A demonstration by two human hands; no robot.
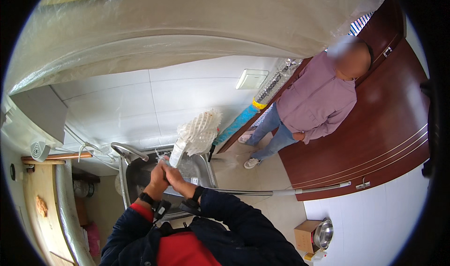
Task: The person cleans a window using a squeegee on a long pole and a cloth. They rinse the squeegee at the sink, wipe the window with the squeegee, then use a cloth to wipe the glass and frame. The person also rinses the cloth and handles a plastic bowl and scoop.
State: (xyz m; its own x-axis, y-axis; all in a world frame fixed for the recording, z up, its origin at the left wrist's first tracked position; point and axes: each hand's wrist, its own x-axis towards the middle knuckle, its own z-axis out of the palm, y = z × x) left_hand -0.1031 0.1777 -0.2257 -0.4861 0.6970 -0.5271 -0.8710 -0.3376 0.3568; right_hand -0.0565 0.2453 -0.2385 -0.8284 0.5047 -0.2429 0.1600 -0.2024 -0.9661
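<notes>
Over a stainless steel sink (214,176), my left hand (157,179) and my right hand (174,176) are pressed together with their fingers curled. Something pale shows at the fingertips, but the hands hide most of it. I cannot tell whether they grip it. To their left, a chrome tap (130,150) curves over the basin. A white foam net (202,134) with a white strip (178,152) is just beyond my fingers. A chrome pole (246,192) crosses the sink's right rim, passing near my right wrist; its left end is hidden.
A person (316,93) stands right of the sink, before a dark red door (372,136). A blue-and-silver wrapped pipe (239,123) rises beside the doorway. Plastic sheeting (193,16) hangs above. A cardboard box (304,236) and metal bowl (323,233) are at lower right; a wooden board (44,181) is at left.
</notes>
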